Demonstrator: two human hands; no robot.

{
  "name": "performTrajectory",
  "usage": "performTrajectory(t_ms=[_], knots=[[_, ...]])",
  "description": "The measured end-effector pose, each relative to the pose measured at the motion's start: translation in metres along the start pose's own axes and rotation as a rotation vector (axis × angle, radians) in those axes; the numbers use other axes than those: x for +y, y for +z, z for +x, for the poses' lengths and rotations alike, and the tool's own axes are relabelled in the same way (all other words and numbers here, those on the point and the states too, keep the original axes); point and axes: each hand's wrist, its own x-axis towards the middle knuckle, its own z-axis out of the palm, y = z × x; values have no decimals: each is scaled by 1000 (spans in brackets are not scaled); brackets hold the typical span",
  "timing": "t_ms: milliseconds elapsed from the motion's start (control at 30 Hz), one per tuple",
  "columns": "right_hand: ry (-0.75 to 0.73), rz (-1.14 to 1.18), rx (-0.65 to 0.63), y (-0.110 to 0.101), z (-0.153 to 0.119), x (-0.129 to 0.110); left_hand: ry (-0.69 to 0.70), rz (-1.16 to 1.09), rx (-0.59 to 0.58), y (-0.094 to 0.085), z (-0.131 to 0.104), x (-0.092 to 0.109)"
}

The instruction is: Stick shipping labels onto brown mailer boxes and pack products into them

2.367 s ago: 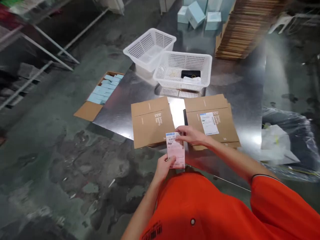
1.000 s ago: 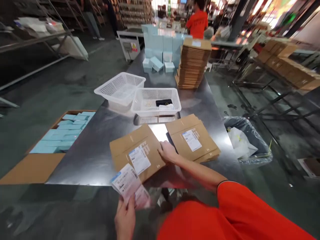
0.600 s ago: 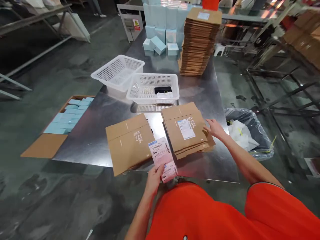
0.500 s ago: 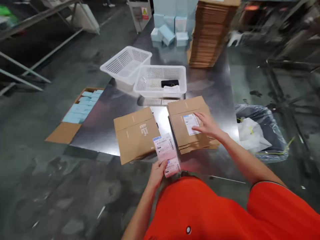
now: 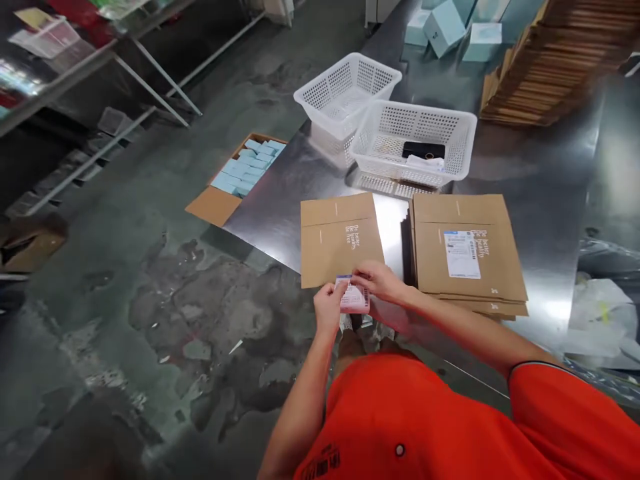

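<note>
Printed labels [image 5: 355, 300] are held in front of my body at the table's near edge. My left hand [image 5: 329, 307] pinches their left side. The closed fingers of my right hand [image 5: 377, 279] grip their upper edge. Just beyond my hands lies a flat brown carton [image 5: 335, 233] with white lettering and no label in view. To the right is a pile of flat cartons [image 5: 495, 260], its top one bearing a white label [image 5: 463, 255] beside similar lettering.
Two white baskets [image 5: 345, 93] [image 5: 415, 133] stand at the back of the metal table [image 5: 545, 173]; the right one holds a black object. Light-blue boxes [image 5: 445, 30] and a tall cardboard stack [image 5: 560, 67] are behind. An open carton of blue boxes [image 5: 245, 167] sits left, a plastic-lined bin [image 5: 600, 313] right.
My right hand has left the label on the right pile and come over to the labels in my left hand. The view has turned left, so the table appears farther right.
</note>
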Motion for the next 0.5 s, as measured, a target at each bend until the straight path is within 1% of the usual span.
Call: performTrajectory(t_ms=[67,100,200,267,333,367,433,467,500], knots=[[-2,-141,42,8,33,14,-79,-10,-30,-8,7,-21],[13,-219,64,10,51,21,-116,-18,-57,-13,6,-31],[70,-457,72,11,96,36,-203,-15,-112,-31,-11,-57],[114,-571,94,9,112,41,-261,-3,-132,-48,-28,-69],[129,-612,129,10,119,43,-287,8,-112,-67,-38,-74],[99,-608,116,14,120,43,-280,10,-71,-76,-37,-74],[-18,-585,35,27,115,40,-231,-3,52,-92,-25,-69],[-75,-578,2,37,109,38,-190,-14,113,-97,-13,-64],[-120,-575,-19,47,101,35,-141,-20,145,-101,0,-58]])
